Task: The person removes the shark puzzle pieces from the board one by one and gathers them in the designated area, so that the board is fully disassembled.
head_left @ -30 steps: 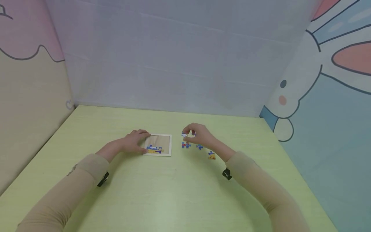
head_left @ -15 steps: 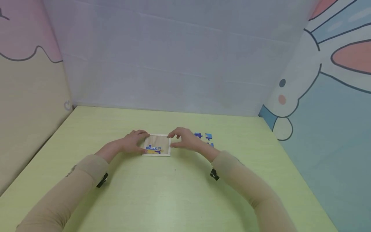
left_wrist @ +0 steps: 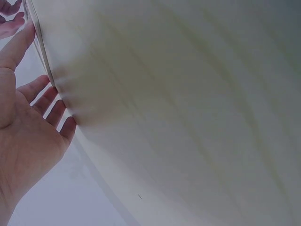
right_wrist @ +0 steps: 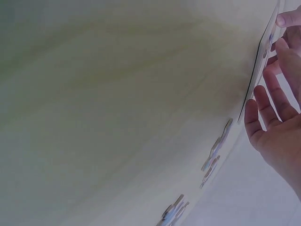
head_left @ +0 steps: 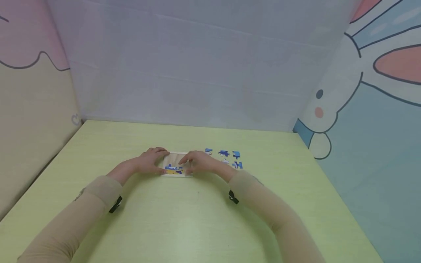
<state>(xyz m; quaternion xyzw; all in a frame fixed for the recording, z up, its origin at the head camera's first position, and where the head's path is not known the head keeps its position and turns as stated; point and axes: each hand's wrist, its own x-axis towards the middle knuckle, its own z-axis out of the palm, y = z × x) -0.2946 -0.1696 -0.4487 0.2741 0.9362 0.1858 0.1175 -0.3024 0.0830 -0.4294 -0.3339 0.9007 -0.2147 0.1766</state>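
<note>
In the head view, a small wooden puzzle tray [head_left: 176, 175] with a white rim lies flat on the table. Joined blue, white and yellow jigsaw pieces [head_left: 173, 169] fill part of its near side. My left hand [head_left: 149, 162] holds the tray's left side, thumb at the near corner and fingers at the far one. Above the tray's right part is my right hand [head_left: 201, 162], its fingers loosely bent. No piece shows between them, though the thumb is blurred near the joined pieces. The right wrist view catches the tray [right_wrist: 259, 59] edge-on beside my right hand [right_wrist: 277, 122].
Several loose jigsaw pieces [head_left: 223, 153] lie on the pale yellow-green table [head_left: 197, 219] right of the tray. The right forearm [head_left: 260, 197] covers part of the table near them. A hanging white sheet [head_left: 197, 73] and cartoon-printed side walls surround the table.
My right hand has moved left from the loose pieces, past the tray's right rim, to above the tray. The left hand stays at the tray's left side.
</note>
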